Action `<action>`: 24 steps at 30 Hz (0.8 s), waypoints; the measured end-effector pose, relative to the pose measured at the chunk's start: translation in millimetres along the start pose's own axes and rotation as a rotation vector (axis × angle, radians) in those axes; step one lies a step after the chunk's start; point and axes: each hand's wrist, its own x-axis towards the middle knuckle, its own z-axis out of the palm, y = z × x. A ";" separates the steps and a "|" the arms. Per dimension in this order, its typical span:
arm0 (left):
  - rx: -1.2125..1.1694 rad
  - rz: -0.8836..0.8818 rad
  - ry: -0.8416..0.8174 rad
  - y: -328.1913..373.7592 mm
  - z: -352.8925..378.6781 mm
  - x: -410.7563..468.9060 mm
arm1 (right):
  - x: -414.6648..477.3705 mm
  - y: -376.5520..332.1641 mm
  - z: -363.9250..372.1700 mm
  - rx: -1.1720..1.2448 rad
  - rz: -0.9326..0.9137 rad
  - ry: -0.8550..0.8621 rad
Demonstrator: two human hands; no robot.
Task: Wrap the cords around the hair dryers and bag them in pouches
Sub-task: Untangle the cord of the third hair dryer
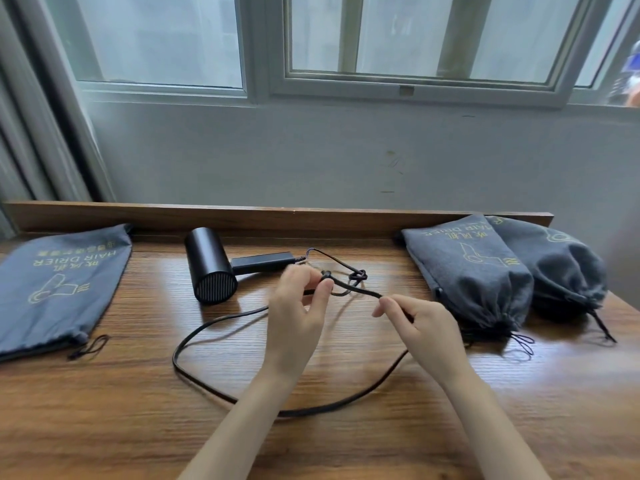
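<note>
Wooden desk [104, 410] below window [156, 39]. Left hand [294, 306] and right hand [422, 323] each pinch knotted cord [194, 372] right of hair dryer [207, 268]; its handle [263, 263] points right, toward nearer left hand.

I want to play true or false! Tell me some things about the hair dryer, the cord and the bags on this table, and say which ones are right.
1. The left hand and the right hand both pinch the cord. True.
2. The dryer is inside a bag. False: the hair dryer lies bare on the table.
3. The left pouch lies flat. True.
4. Three full bags sit on the right. False: only two bulging pouches lie there.
5. The cord is wound round the dryer. False: it trails in a loose loop across the table, with a knot in it.
</note>
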 end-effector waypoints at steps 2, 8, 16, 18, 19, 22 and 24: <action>-0.039 -0.038 0.009 -1.4 0.5 0.8 | 2.4 2.4 -0.9 -0.074 0.056 0.016; 0.037 0.065 -0.149 -7.1 -0.4 -2.5 | -0.8 0.9 3.8 -0.001 -0.020 0.144; 0.124 0.155 -0.390 -12.4 3.3 -8.1 | -4.4 -3.3 5.9 -0.058 -0.176 0.097; 0.144 0.169 -0.450 -11.0 6.7 -12.8 | -5.5 -5.6 8.1 -0.045 -0.194 0.053; 0.194 0.191 -0.445 -10.9 8.1 -14.8 | -6.3 -6.9 9.0 -0.029 -0.204 0.029; 0.387 0.323 -0.369 -9.8 11.3 -16.4 | -8.5 -9.9 8.3 0.070 -0.209 -0.028; 0.345 0.307 -0.400 -5.1 11.2 -14.9 | -8.1 -9.4 7.4 0.134 -0.178 -0.043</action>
